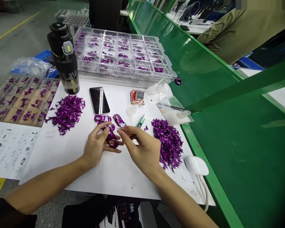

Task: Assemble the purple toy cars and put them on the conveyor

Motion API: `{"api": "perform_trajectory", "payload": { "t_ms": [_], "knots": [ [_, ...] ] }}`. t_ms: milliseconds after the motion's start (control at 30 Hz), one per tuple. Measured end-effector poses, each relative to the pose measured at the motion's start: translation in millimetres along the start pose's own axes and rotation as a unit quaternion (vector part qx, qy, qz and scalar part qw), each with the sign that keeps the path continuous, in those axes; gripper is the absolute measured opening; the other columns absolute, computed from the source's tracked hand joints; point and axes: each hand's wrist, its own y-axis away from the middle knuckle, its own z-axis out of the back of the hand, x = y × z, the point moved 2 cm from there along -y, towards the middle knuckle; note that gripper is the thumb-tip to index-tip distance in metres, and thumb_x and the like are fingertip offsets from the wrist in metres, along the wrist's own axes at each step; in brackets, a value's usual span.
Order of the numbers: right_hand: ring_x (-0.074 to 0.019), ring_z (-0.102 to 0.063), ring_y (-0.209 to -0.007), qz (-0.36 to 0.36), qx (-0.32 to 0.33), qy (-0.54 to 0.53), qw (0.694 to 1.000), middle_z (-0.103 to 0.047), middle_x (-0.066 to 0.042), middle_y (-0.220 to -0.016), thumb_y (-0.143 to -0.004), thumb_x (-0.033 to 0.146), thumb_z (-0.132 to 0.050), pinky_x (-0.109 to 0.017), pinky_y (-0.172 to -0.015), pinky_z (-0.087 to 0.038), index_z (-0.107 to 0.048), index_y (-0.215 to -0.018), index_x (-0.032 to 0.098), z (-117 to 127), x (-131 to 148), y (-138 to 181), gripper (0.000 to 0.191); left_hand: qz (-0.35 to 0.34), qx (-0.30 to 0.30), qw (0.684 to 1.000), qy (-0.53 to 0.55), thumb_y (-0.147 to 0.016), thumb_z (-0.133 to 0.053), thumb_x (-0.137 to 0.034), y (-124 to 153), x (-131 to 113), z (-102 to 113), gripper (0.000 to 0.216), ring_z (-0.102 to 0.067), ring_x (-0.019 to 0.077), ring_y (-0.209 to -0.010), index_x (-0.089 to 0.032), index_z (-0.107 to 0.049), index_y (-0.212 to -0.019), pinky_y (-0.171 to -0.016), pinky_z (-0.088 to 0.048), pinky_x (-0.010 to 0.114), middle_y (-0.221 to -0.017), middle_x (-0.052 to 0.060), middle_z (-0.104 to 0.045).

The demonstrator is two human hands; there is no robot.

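Left hand (96, 148) grips purple metal links (111, 139) over a white work sheet (54, 158).

The right hand (142, 148) pinches its fingertips just beside them; whether they hold anything cannot be told. Two loose links (119, 120) lie just beyond, between heaps of purple metal slivers (66, 114). Far off stand a clear compartment tray (123, 52) and a black bottle (64, 60), its yellow lettering too small to read. A dark garment (125, 212) at the near edge reads roughly "VARJ"; a green bench (216, 158) runs along the right, above a grey floor (14, 38).
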Motion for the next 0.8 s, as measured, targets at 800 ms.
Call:
{"api": "perform_trajectory", "payload": {
  "t_ms": [800],
  "knots": [
    [-0.0249, -0.063, -0.103, 0.033, 0.023, 0.015, 0.999, -0.072, -0.008, -0.115, -0.091, 0.017, -0.066, -0.047, -0.085, -0.058, -0.065, -0.113, 0.026, -26.4, -1.8, 22.7, 0.023, 0.012, -0.060, 0.998, 0.028, -0.082, -0.080, -0.040, -2.8, -0.1, -0.5, 0.037, -0.073, 0.0191, -0.071, -0.018, -0.073, -0.111, -0.063, -0.065, 0.033, -0.086, 0.004, -0.074]
  ]
}}
